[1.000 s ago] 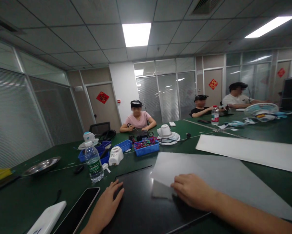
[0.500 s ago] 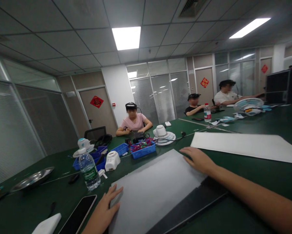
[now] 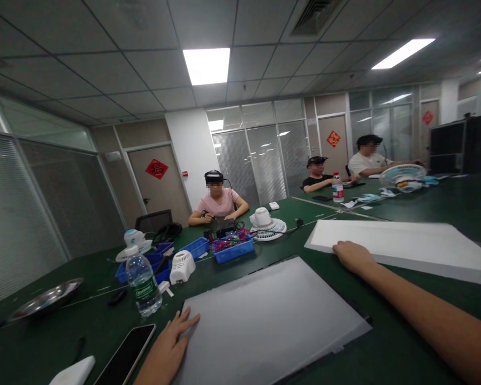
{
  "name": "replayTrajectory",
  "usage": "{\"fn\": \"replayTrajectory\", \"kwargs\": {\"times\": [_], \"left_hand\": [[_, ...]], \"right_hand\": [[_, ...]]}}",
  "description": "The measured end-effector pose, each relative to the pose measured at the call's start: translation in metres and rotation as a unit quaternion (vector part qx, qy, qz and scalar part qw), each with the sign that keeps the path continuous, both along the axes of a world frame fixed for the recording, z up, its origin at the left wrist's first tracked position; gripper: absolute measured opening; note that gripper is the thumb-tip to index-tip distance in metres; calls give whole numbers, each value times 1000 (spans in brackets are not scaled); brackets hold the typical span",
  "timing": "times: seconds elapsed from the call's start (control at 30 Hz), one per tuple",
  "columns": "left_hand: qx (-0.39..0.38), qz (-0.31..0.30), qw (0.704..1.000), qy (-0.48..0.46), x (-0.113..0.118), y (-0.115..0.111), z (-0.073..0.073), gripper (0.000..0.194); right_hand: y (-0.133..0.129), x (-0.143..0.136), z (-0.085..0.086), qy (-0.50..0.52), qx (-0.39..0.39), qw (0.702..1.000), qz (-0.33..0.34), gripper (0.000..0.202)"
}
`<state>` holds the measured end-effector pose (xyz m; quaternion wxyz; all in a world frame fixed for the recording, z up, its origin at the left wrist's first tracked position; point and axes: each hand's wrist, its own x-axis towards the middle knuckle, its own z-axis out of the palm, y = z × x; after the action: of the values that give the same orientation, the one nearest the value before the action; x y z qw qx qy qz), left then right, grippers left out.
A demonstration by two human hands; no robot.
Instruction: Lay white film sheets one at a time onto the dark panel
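Note:
A translucent white sheet (image 3: 260, 321) lies over a dark flat panel (image 3: 366, 316), whose edges show along the back and right. My left hand (image 3: 170, 342) rests on the sheet's left edge with its fingers spread. At the right, my right hand (image 3: 352, 256) has its fingers closed at the near left edge of another white sheet (image 3: 409, 240); the fingertips are partly hidden. A thin translucent layer shows beneath that sheet's left end.
Left of the panel are a phone (image 3: 126, 355), a white box-like device (image 3: 74, 371), a water bottle (image 3: 144, 283) and a metal dish (image 3: 45, 299). Beyond stand a white fan part (image 3: 182, 266), blue bins (image 3: 234, 251) with wires and a small fan (image 3: 266, 224). Several people sit across the table.
My right hand has moved right, from the translucent sheet's far edge to the other white sheet, and its fingers have closed. The translucent sheet now covers more of the dark panel.

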<state>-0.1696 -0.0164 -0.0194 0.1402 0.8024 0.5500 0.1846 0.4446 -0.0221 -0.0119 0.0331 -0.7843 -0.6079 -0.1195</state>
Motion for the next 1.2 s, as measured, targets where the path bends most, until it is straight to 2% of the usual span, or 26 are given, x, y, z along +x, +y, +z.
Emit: {"fn": "replayTrajectory", "kwargs": {"times": [0.17, 0.3, 0.43, 0.5, 0.57, 0.63, 0.67, 0.7, 0.77, 0.8, 0.83, 0.97, 1.03, 1.1, 1.2], "left_hand": [[16, 18, 999, -20, 1, 0, 0, 51], [22, 38, 999, -14, 1, 0, 1, 53], [20, 50, 999, 0, 7, -4, 8, 57], [11, 53, 998, -10, 11, -6, 11, 60], [1, 53, 998, -21, 14, -8, 14, 64], [-4, 56, 998, -18, 17, -9, 14, 66], [-3, 59, 998, -13, 18, -8, 14, 67], [0, 62, 998, -8, 18, -8, 13, 68], [13, 66, 998, -8, 17, -6, 10, 67], [20, 64, 998, -11, 16, -5, 9, 65], [24, 59, 998, -14, 15, -4, 7, 63], [10, 28, 1000, -8, 9, -5, 6, 57], [-1, 20, 1000, -4, 9, -8, 8, 52], [-6, 23, 1000, -7, 10, -11, 11, 50], [-5, 30, 1000, -3, 14, -16, 14, 62]], "right_hand": [[-15, -51, 22, -42, 43, 997, 41, 25], [-32, -129, 35, -57, 68, 979, 182, 28], [-64, -214, 28, -54, 39, 932, 356, 20], [-83, -247, 22, -43, 26, 901, 431, 19], [-97, -267, 19, -4, 21, 864, 504, 22], [-101, -272, 19, 61, 30, 824, 563, 28], [-98, -268, 21, 92, 41, 811, 576, 31], [-91, -259, 24, 113, 56, 813, 569, 34], [-68, -226, 29, 124, 90, 854, 497, 35], [-55, -203, 30, 111, 103, 892, 425, 35], [-41, -177, 31, 107, 114, 917, 368, 38], [-8, -58, 21, 99, 123, 972, 171, 47], [-4, -10, 10, 102, 102, 988, 55, 55], [-3, 22, -2, 108, 71, 991, -26, 59], [1, 39, -15, 103, 38, 991, -70, 58]]}}
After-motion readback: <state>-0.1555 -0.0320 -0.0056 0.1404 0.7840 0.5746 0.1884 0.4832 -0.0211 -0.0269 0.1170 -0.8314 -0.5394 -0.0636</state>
